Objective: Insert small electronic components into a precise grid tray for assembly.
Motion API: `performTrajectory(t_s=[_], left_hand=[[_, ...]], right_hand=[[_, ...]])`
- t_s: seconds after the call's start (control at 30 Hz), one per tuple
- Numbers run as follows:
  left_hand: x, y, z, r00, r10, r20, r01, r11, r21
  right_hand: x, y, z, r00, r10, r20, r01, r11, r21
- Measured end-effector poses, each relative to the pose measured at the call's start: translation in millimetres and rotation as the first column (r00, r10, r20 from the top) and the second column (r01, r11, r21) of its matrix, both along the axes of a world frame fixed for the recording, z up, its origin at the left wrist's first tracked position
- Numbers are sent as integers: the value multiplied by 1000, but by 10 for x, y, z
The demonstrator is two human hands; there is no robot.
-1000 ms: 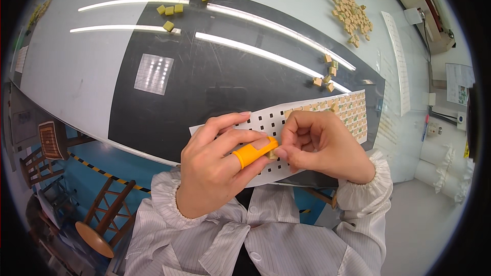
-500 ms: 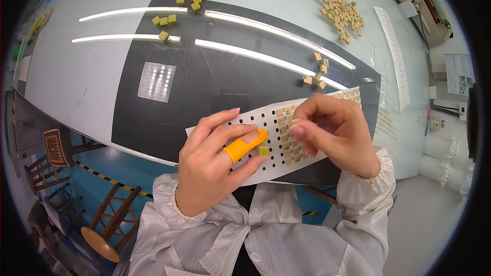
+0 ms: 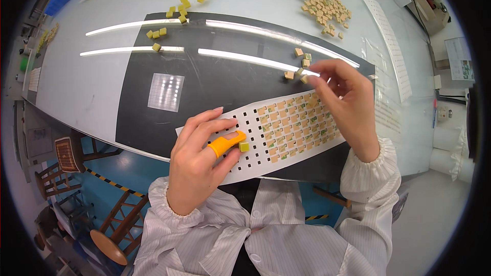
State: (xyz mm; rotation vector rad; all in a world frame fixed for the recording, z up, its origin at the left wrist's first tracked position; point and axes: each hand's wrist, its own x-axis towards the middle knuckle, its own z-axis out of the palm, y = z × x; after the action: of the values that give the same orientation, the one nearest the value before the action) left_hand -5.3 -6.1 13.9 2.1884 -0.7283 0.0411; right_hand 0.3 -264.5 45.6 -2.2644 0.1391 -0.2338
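My left hand [image 3: 202, 156] lies over the left part of a white sheet with rows of black square holes [image 3: 248, 122]. An orange finger sleeve [image 3: 225, 144] covers one finger. A yellow-green cube [image 3: 244, 146] is pinched between that sleeved fingertip and the thumb. Farther right, my right hand [image 3: 348, 99] reaches past the sheet's far edge. Its thumb and finger close on a small tan block [image 3: 305, 78], which still sits among several like it. Rows of tan and green pieces [image 3: 291, 128] fill the sheet's right part, partly covered by the right hand.
A black mat [image 3: 220, 82] lies under the sheet. More yellow-green cubes [image 3: 182, 7] are scattered at the far left. A pile of tan blocks [image 3: 327, 10] sits at the far right, near a long white perforated strip [image 3: 388, 46]. A clear gridded square [image 3: 166, 92] rests on the mat.
My right hand has moved from over the sheet's filled rows to the loose tan blocks beyond it. The left hand keeps the yellow-green cube over the sheet. The whole view has shifted slightly.
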Motion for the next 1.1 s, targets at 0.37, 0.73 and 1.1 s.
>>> performTrajectory(t_s=[0.37,0.73,1.1], left_hand=[[-51,-242,49,998,33,-51,-38,993,-109],[-27,-254,-55,1000,14,26,-11,996,-94],[-28,-261,-57,999,28,-17,-30,992,-126]], right_hand=[[-68,86,125,925,215,-313,-165,970,179],[31,76,-59,974,171,147,-183,980,72],[-219,452,-164,963,264,50,-252,951,-178]])
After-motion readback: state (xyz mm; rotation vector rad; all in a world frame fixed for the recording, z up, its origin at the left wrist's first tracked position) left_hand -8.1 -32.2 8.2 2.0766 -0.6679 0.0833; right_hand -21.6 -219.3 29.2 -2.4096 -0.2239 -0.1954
